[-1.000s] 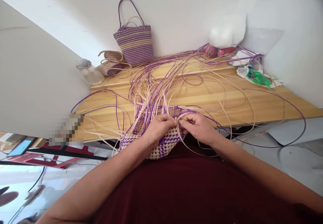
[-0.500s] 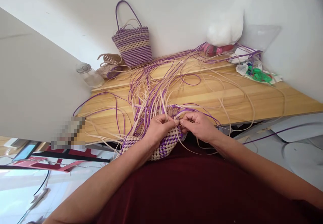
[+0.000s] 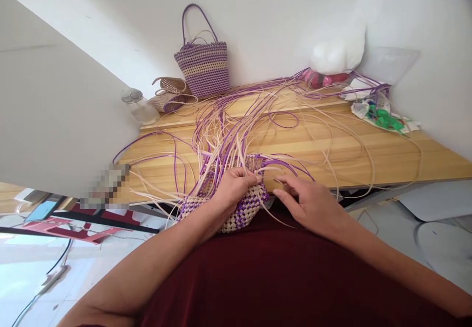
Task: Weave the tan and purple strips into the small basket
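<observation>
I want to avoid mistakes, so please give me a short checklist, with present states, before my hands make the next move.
1. Left hand has a grip on the unfinished woven basket: ok.
2. Right hand is free of strands: cannot tell; thumb and forefinger are parted, but strands pass close.
3. Loose strands lie separated: not ok, many cross.
4. Bottle stands away from both hands: ok.
5. Basket's inner bottom is sound: cannot tell, hidden.
</observation>
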A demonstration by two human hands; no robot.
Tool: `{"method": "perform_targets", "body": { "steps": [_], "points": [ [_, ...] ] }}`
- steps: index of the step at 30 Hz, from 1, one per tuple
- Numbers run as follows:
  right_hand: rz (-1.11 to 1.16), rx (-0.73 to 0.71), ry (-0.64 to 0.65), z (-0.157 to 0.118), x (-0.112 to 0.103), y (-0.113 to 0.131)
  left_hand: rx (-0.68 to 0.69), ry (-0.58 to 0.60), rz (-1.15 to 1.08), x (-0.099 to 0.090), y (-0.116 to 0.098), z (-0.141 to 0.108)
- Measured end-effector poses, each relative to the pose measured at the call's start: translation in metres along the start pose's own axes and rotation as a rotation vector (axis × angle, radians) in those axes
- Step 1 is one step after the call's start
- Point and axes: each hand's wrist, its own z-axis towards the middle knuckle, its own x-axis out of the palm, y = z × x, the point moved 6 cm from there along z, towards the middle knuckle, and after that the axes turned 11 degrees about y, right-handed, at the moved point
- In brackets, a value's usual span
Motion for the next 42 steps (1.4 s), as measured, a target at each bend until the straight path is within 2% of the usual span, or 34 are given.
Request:
{"method": "perform_targets", "body": {
  "steps": [2, 3, 4, 6, 7, 8, 10, 12, 13, 15, 18, 21, 24, 31, 35, 42],
  "points": [
    [-0.184, -0.135, -0.144, -0.011, -0.015, 0.021, 0.008, 0.003, -0.002, 0.0, 0.0, 0.001],
    [-0.2, -0.17, -0.131, -0.014, -0.015, 0.028, 0.014, 0.001, 0.001, 0.0, 0.0, 0.001],
    [-0.176, -0.182, -0.045, -0.015, -0.011, 0.031, 0.02, -0.001, 0.006, 0.0, 0.0, 0.001],
    [-0.052, -0.14, 0.215, -0.014, 0.007, 0.031, 0.038, 0.002, 0.024, -0.001, 0.0, 0.002],
    [0.005, -0.111, 0.3, -0.015, 0.013, 0.029, 0.049, 0.005, 0.039, -0.001, 0.0, 0.002],
    [0.027, -0.101, 0.316, -0.015, 0.014, 0.029, 0.06, 0.006, 0.06, -0.001, -0.001, 0.002],
    [-0.069, -0.16, 0.185, -0.013, 0.003, 0.032, 0.079, 0.003, 0.112, -0.002, -0.001, 0.002],
    [-0.278, -0.284, 0.026, -0.008, -0.012, 0.042, 0.083, -0.006, 0.169, -0.004, -0.002, 0.003],
    [-0.379, -0.338, 0.0, -0.004, -0.018, 0.047, 0.081, -0.009, 0.191, -0.004, -0.002, 0.003],
    [-0.524, -0.398, 0.037, 0.013, -0.023, 0.054, 0.074, -0.007, 0.209, -0.004, -0.002, 0.003],
    [-0.582, -0.441, 0.21, 0.049, -0.021, 0.057, 0.067, 0.02, 0.175, -0.003, -0.001, 0.003],
    [-0.576, -0.41, 0.369, 0.079, -0.015, 0.051, 0.055, 0.032, 0.154, -0.002, -0.001, 0.002],
    [-0.604, -0.355, 0.462, 0.092, -0.013, 0.045, 0.034, 0.019, 0.171, -0.002, -0.003, 0.001],
    [-0.653, -0.345, 0.556, 0.098, -0.011, 0.053, 0.002, 0.026, 0.127, 0.0, -0.003, 0.001],
    [-0.655, -0.329, 0.633, 0.105, -0.005, 0.051, -0.002, 0.045, 0.134, 0.001, -0.002, 0.0],
    [-0.666, -0.355, 0.684, 0.106, -0.006, 0.049, -0.037, 0.057, 0.112, 0.002, -0.001, -0.002]
  ]
}}
